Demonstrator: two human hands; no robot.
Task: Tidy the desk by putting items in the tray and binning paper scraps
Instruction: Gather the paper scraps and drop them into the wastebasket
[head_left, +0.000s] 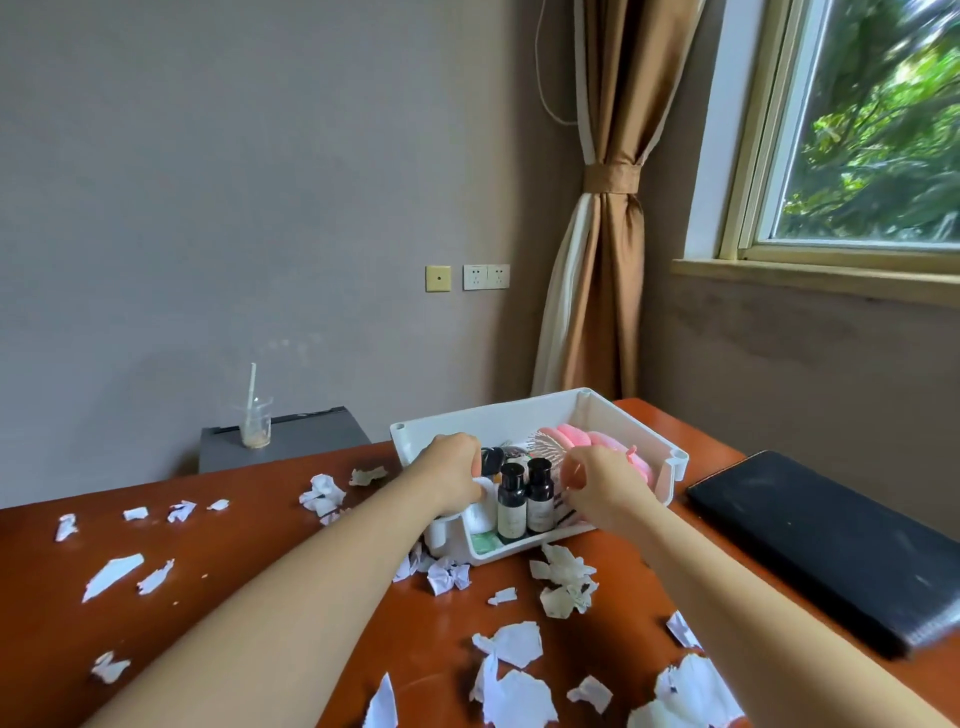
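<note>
The desk (249, 613) carries torn paper scraps (511, 643) around both forearms: left of the left hand, between the forearms just short of the tray, and beside the right forearm. A black folder (831, 545) lies flat to the right of the right hand, apart from the tray. Beyond and left of the left hand, a clear cup (255, 426) with a straw stands on a grey cabinet (296, 439) behind the desk. The white tray (519, 413) sits directly under both hands. Two dark bottles (511, 501) stand upright side by side between the hands, at the tray's near wall. A pink brush (574, 435) lies beyond the right hand, in the far right of the tray. The left hand (451, 477) is in the tray's left part, fingers curled downward against a white item (480, 503); whether it grips that item cannot be told. The right hand (605, 483) is over the tray's right part, fingers curled, thumb and forefinger close together; whether they pinch anything cannot be told.
</note>
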